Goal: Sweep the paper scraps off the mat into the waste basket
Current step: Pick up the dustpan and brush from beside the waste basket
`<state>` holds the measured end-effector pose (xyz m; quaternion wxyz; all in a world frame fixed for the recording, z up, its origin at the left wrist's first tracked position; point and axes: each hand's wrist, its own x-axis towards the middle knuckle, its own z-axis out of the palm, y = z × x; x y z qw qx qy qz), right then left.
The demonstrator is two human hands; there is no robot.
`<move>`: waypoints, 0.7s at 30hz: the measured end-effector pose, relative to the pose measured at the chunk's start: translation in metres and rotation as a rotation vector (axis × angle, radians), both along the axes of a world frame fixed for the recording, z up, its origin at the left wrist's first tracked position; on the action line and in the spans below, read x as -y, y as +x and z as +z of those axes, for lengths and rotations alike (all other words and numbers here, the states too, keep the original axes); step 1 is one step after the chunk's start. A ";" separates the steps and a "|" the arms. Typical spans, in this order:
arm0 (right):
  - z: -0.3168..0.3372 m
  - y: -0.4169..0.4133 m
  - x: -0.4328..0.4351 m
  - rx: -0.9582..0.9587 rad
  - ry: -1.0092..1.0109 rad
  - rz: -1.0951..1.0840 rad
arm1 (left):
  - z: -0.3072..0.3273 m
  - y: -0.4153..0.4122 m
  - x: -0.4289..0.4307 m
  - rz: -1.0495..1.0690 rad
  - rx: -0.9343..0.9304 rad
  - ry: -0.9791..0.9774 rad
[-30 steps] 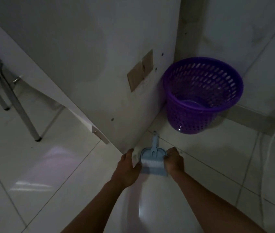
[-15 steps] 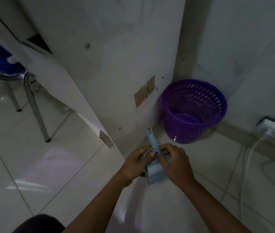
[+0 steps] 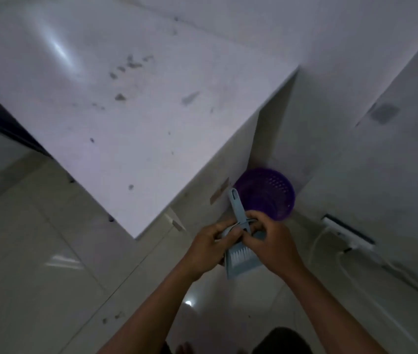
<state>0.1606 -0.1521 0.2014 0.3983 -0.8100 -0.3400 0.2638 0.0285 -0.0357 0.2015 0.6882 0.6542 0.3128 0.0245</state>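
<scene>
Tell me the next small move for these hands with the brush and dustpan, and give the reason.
Probably pull the brush free of the dustpan. Both the left hand and right hand grip the nested set, bristles tucked into the pan, so nothing can be swept yet. Dark bits, perhaps scraps, lie on the white tabletop, and the purple basket sits on the floor below its corner.

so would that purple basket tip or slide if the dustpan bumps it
The basket looks like thin perforated plastic, and nothing can be seen in it, so it is probably light and would slide on the glossy tiles. It sits by the desk panel and wall, which may stop it tipping that way. The dustpan also looks light.
</scene>
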 end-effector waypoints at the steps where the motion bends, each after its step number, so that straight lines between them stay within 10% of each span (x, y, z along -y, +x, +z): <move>1: 0.040 0.000 0.001 0.009 -0.005 0.009 | 0.041 -0.001 0.001 -0.009 0.017 -0.006; 9: 0.267 -0.026 -0.015 0.114 0.081 0.108 | 0.261 -0.044 -0.017 0.052 0.069 0.021; 21: 0.337 -0.168 -0.161 0.034 0.081 0.251 | 0.314 -0.246 -0.091 0.843 0.091 0.076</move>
